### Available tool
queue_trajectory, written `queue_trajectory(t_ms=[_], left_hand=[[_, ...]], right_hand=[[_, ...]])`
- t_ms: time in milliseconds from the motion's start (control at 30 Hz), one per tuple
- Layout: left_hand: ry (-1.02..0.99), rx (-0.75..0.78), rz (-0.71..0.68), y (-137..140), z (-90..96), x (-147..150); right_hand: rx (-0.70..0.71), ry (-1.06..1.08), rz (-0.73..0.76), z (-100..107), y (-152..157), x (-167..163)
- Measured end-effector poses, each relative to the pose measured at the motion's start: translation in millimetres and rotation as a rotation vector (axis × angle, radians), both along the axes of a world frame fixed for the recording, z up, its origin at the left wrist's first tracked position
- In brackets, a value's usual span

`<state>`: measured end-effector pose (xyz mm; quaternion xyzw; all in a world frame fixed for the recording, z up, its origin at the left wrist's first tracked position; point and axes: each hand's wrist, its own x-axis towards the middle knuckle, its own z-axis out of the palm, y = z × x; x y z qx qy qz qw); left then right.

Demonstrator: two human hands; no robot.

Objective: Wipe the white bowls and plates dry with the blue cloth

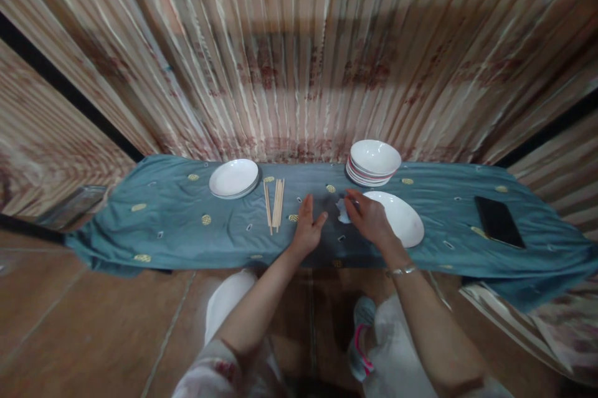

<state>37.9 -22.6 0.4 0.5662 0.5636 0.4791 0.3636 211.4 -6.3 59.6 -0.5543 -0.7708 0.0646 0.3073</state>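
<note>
My right hand (371, 218) pinches a crumpled pale tissue or cloth (343, 212) just above the table; its exact kind is hard to make out. Behind that hand lies a large white oval plate (405, 220), partly covered by the fingers and wrist. My left hand (308, 228) is held over the middle of the cloth, thumb and fingers apart, with nothing in it. To its left lie several wooden chopsticks (278, 203), a pair set slightly apart from a bundle.
Stacked white bowls (374, 158) stand at the back, right of centre. White plates (234, 177) are piled at the back left. A black flat object (499, 222) lies on the right. A teal patterned tablecloth (182, 233) covers the table; a pleated curtain (289, 61) hangs behind.
</note>
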Motion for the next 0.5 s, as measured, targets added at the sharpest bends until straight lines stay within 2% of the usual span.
queue_trajectory(t_ms=[267,500], left_hand=[[-0.169,-0.012,0.144,-2,13.0,-53],[-0.169,0.004,0.298,5,7.1,-100]], right_hand=[[-0.127,-0.001,0.133,-18,6,-59],[-0.25,0.121,0.248,-31,13,-108]])
